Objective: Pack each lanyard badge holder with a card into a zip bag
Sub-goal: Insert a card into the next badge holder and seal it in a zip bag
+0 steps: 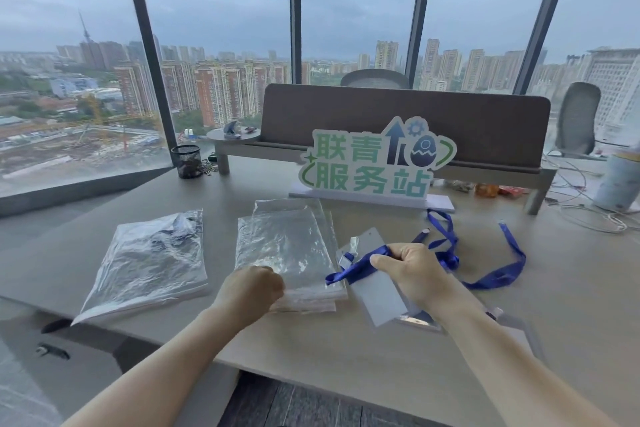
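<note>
A stack of clear zip bags [287, 246] lies in the middle of the desk. My left hand [251, 289] is closed on the near edge of the top bag. My right hand [412, 274] pinches a blue lanyard [360, 267] folded over a grey badge holder [379, 291] that it holds just right of the stack. More blue lanyard [498, 276] loops across the desk to the right. To the left lies a pile of filled bags [152, 262] with dark lanyards showing inside. More grey card holders [417, 321] lie under my right wrist.
A green and white sign [374, 166] stands behind the bags on a white base. A black mesh pen cup [188, 161] is at the back left. A shelf riser [381, 163], cables [588, 215] and a can [618, 180] sit at the right. The desk's edge [311, 381] runs near me.
</note>
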Tool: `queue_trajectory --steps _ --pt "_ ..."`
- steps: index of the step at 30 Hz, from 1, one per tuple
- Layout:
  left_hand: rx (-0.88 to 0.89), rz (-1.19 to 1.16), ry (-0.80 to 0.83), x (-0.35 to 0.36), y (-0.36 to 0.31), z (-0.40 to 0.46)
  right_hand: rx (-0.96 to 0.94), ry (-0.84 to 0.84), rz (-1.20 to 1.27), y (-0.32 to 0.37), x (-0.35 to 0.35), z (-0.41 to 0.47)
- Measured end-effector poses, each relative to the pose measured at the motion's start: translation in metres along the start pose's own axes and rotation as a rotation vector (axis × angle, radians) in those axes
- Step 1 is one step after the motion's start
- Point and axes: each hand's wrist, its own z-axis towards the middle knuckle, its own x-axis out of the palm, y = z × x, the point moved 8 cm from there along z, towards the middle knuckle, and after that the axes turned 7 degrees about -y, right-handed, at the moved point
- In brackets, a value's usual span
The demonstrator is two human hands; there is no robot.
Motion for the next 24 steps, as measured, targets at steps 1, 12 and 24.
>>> queue_trajectory --steps 1,12,24 --pt "0.015 0.020 -0.026 -0.001 -0.002 0.002 0.006 0.005 0.010 -0.002 0.000 -0.001" --pt "0.066 -0.384 -0.088 0.001 -0.056 0.013 0.358 0.164 0.121 -0.049 0.026 -0.013" --pt "0.124 -0.472 -0.208 -0.008 -0.082 0.005 0.681 -0.188 0.331 -0.089 0.033 -0.015"
